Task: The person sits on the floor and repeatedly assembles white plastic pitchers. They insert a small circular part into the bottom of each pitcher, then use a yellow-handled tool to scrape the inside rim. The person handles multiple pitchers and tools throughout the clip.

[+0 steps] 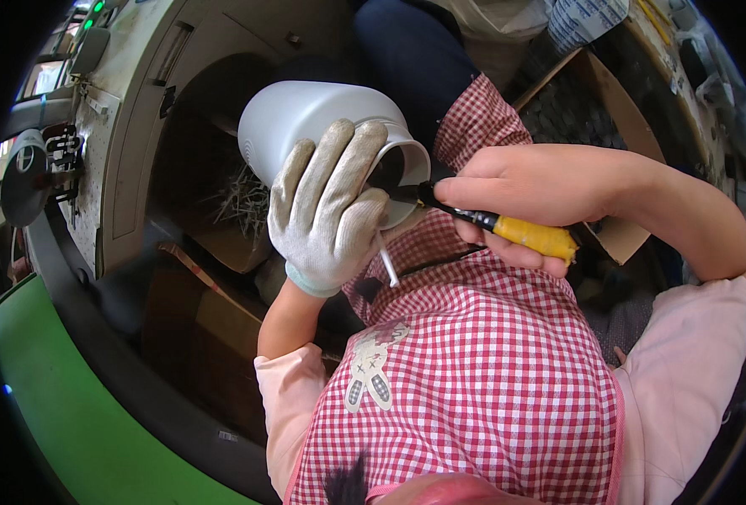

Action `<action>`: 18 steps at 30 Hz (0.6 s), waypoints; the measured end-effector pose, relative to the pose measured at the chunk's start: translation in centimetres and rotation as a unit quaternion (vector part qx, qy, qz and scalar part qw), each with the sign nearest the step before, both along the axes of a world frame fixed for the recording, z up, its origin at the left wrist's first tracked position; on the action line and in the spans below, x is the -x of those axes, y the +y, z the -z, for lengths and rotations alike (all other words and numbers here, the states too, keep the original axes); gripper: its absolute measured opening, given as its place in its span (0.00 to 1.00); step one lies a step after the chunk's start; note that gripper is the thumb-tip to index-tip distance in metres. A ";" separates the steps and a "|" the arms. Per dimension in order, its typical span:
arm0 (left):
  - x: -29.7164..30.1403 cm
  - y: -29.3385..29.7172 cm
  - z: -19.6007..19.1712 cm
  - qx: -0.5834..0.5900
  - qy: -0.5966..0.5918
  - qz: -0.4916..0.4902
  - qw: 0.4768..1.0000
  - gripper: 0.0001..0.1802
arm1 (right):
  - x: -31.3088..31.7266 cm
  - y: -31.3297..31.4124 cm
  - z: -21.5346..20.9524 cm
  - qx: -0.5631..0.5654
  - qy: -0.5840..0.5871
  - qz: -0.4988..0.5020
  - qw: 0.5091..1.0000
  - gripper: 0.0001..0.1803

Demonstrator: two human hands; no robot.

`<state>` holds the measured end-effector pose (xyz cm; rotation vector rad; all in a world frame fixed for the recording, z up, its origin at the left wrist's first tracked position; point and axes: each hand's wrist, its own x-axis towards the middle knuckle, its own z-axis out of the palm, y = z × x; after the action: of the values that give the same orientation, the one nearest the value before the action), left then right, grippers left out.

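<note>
Bracing one white container (318,109): gloved left hand (327,206), fingers laid along its side, thumb near the rim. Container position: tilted near the apron's (491,353) far edge, mouth toward the right hand; support underneath, cannot tell. Bare right hand (512,198): closed round a yellow-and-black handled tool (533,237), working end at the mouth, tip hidden. Possible faults: tool skidding into the gloved thumb, from excess force; container rolling, from a loosened left hold; rim scored, from a skewed angle.

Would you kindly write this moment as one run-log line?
Left hand: gloved, on white container | Right hand: bare, gripping yellow-handled tool | Tool end: at container's rim | Thin white strip: below left thumb
</note>
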<state>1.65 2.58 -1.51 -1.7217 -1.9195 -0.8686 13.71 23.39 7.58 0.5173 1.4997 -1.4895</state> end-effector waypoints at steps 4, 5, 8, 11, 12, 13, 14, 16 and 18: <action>0.0 0.0 0.3 0.001 0.004 0.002 1.000 0.20 | 0.2 -1.3 2.0 0.164 -0.041 0.100 0.981 0.25; 0.1 -0.2 0.1 0.005 0.011 -0.002 1.000 0.20 | 0.5 -1.7 2.4 0.225 -0.057 0.130 0.964 0.24; 0.8 -1.7 -0.7 -0.002 -0.005 -0.036 0.999 0.21 | 1.2 -2.9 3.0 0.324 -0.088 0.182 0.924 0.24; 1.9 -5.2 -1.7 -0.031 -0.063 -0.082 0.994 0.27 | 1.1 -2.9 2.7 0.420 -0.063 0.161 0.891 0.25; 2.6 -6.0 -1.2 -0.127 -0.101 -0.135 0.977 0.26 | 1.1 -2.1 2.4 0.406 -0.031 0.158 0.899 0.25; 3.2 -7.3 -0.9 -0.184 -0.105 -0.247 0.946 0.25 | 0.8 -1.1 2.3 0.427 0.020 0.131 0.894 0.26; 4.9 -9.0 -1.3 -0.194 -0.062 -0.317 0.926 0.24 | 0.7 0.5 2.0 0.333 0.096 0.158 0.925 0.27; 7.2 -11.4 -0.6 -0.215 -0.124 -0.407 0.879 0.22 | 1.4 6.0 1.9 0.038 0.290 0.220 0.931 0.28; 7.8 -14.0 0.0 -0.167 0.012 -0.502 0.849 0.34 | 3.7 14.3 3.5 -0.174 0.392 0.336 0.839 0.26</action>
<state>-6.14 -11.39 -1.54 -0.3662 -2.0844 -0.6632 10.01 37.67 4.09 0.7508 2.4307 -2.1355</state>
